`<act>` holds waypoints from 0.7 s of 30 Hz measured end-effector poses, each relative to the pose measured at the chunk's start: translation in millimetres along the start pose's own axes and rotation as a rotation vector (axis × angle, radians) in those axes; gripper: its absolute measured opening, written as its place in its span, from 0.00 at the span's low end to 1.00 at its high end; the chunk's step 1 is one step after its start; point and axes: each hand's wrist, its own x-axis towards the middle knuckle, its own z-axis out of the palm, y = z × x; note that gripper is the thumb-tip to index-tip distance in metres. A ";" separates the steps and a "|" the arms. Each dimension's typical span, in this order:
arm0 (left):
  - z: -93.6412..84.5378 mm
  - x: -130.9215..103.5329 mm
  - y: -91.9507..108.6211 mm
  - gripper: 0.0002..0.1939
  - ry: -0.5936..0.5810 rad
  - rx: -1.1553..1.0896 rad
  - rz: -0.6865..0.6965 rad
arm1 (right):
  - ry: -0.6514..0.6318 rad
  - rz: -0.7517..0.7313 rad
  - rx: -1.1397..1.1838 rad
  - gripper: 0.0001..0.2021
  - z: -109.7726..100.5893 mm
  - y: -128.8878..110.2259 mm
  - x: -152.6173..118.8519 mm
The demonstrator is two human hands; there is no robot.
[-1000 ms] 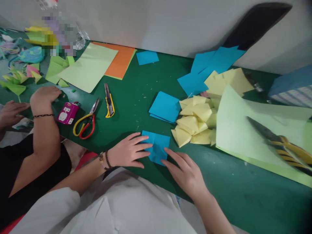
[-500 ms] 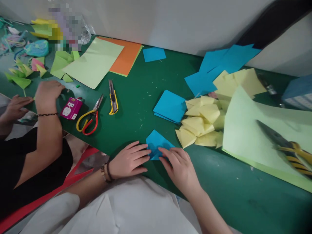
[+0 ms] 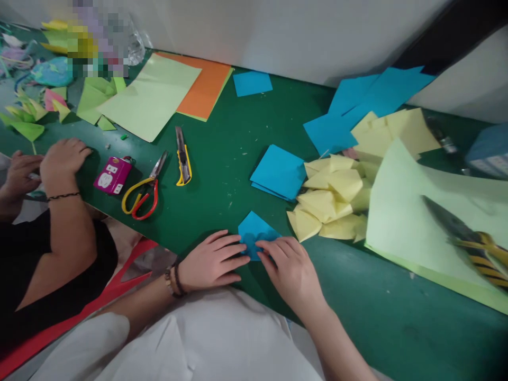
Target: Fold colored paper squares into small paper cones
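A small sheet of blue paper (image 3: pixel 254 228), folded at least in part, lies at the table's front edge with a point facing away from me. My left hand (image 3: pixel 216 259) rests flat with its fingers spread, the fingertips on the paper's left side. My right hand (image 3: pixel 291 267) has thumb and fingers pinched together at the paper's lower right, covering that part. Just beyond is a stack of blue paper squares (image 3: pixel 278 172). To its right sits a heap of folded pale yellow paper pieces (image 3: pixel 331 198).
Left lie a yellow utility knife (image 3: pixel 183 157), scissors (image 3: pixel 145 186) and a purple box (image 3: pixel 113 175). Pale green sheets (image 3: pixel 428 211) bear a dark tool with yellow-striped handles (image 3: pixel 472 248). More blue sheets (image 3: pixel 369 103) lie behind. A co-worker's hands (image 3: pixel 59 164) are at far left.
My right fingers have slid slightly left along the blue paper, and my left fingertips reach a little further onto it. The co-worker's nearer hand has moved left. The view has shifted slightly.
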 end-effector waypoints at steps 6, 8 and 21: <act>1.8 -0.6 -0.2 0.20 0.000 -0.005 -0.004 | 0.001 0.020 -0.002 0.09 0.7 -0.2 1.3; 1.8 -0.5 -0.1 0.21 -0.004 -0.003 -0.005 | -0.004 0.029 -0.001 0.09 0.9 -0.7 1.5; -1.7 1.5 0.5 0.17 0.030 -0.005 0.004 | -0.004 0.051 0.027 0.07 0.9 0.1 2.3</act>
